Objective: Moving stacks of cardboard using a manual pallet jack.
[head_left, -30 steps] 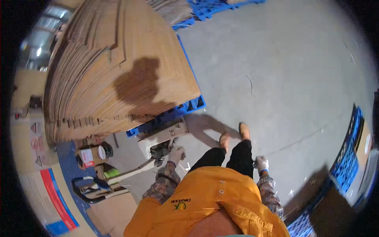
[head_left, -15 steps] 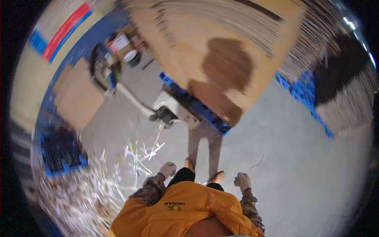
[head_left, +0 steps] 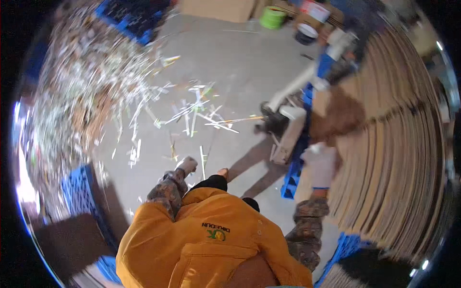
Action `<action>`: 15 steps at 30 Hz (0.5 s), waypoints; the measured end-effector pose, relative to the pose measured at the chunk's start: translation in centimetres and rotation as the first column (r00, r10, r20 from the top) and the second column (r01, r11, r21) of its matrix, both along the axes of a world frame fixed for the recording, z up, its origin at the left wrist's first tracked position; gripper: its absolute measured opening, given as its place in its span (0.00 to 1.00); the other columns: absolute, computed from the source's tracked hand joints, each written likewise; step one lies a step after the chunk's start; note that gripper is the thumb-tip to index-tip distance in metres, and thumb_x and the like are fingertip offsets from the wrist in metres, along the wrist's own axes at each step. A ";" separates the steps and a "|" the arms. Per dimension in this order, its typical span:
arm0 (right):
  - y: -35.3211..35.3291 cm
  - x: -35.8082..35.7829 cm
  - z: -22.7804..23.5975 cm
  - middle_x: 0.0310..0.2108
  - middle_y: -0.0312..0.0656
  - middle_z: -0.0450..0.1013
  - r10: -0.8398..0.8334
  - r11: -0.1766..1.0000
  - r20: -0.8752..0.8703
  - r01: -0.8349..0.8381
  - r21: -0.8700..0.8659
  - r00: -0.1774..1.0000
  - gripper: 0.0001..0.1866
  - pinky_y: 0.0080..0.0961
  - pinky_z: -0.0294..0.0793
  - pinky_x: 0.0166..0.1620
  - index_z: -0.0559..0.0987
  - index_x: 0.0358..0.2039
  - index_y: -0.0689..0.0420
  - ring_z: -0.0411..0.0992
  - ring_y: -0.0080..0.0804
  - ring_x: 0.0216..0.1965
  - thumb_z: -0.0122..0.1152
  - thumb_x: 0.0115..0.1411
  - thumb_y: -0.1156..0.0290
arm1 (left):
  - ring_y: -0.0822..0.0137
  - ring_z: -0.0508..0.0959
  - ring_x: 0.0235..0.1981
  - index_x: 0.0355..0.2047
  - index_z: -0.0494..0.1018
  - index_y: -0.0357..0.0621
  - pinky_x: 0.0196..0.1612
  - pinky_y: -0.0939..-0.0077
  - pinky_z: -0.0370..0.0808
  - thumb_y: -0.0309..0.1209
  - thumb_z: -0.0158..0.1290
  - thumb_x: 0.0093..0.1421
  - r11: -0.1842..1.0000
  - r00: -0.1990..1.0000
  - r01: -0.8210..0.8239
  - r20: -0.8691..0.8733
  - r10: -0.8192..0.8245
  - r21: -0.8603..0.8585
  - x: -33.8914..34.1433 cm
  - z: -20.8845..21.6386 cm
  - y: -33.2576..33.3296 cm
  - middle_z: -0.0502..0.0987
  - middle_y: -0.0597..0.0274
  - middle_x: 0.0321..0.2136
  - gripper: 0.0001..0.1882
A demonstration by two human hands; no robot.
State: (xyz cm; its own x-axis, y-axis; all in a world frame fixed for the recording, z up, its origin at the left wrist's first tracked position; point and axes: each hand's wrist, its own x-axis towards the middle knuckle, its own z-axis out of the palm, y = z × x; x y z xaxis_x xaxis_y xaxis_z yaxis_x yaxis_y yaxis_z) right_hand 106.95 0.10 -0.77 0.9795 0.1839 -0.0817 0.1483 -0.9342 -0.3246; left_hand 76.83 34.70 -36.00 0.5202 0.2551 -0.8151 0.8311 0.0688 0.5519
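My left hand (head_left: 187, 165), in a pale glove, hangs in front of me over the floor with its fingers curled in; nothing shows in it. My right hand (head_left: 321, 165), gloved too, reaches out beside a tall stack of brown cardboard sheets (head_left: 384, 168) on a blue pallet (head_left: 289, 186). It is smeared by motion, so its fingers and any touch on the stack cannot be made out. Just beyond it, a white pallet jack (head_left: 290, 127) with a long pale handle (head_left: 293, 86) stands against the pallet.
Paper strips and scraps (head_left: 105, 81) cover the floor at left, some near my feet. A blue crate-like pallet (head_left: 79, 192) stands at lower left. At the back are a green tub (head_left: 272, 18), a white-and-black bucket (head_left: 306, 34) and a cardboard sheet (head_left: 218, 8).
My view has swung right, bringing the jack and cardboard stack to my right side. My right hand has risen from beside my body and stretched out toward the stack; my left stays low and curled.
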 end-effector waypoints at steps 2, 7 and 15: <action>-6.3 8.5 -2.5 0.38 0.39 0.68 0.411 0.656 -0.189 -0.433 -0.618 0.892 0.08 0.45 0.62 0.48 0.72 0.38 0.48 0.66 0.36 0.45 0.47 0.59 0.64 | 0.68 0.76 0.21 0.32 0.73 0.33 0.24 0.74 0.75 0.33 0.51 0.54 0.988 0.988 -0.155 0.007 0.155 -0.001 3.4 5.7 -1.3 0.74 0.58 0.20 0.13; -3.0 13.2 0.1 0.41 0.39 0.69 0.722 0.690 0.082 -0.724 -0.004 0.687 0.12 0.43 0.62 0.52 0.71 0.40 0.54 0.66 0.37 0.46 0.47 0.60 0.62 | 0.68 0.76 0.19 0.30 0.75 0.36 0.23 0.75 0.74 0.34 0.50 0.54 0.908 0.907 -0.408 -0.066 0.415 0.096 1.8 9.5 -6.5 0.74 0.60 0.18 0.12; -4.8 22.8 4.1 0.36 0.40 0.69 0.765 0.583 0.014 -0.701 0.410 0.644 0.13 0.38 0.64 0.46 0.72 0.37 0.57 0.66 0.35 0.41 0.52 0.58 0.62 | 0.65 0.79 0.22 0.35 0.75 0.38 0.27 0.70 0.75 0.34 0.50 0.52 0.817 0.774 -0.560 -0.268 0.574 0.134 -1.5 9.7 -16.0 0.78 0.59 0.21 0.14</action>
State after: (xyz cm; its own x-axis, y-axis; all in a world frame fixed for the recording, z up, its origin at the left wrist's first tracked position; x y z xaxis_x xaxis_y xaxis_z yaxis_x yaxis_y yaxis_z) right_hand 129.76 -4.70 3.29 0.4769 0.8788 0.0145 0.6513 -0.3423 -0.6772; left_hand 75.30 18.65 -26.28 0.0182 0.4689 -0.8831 0.7677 0.5593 0.3128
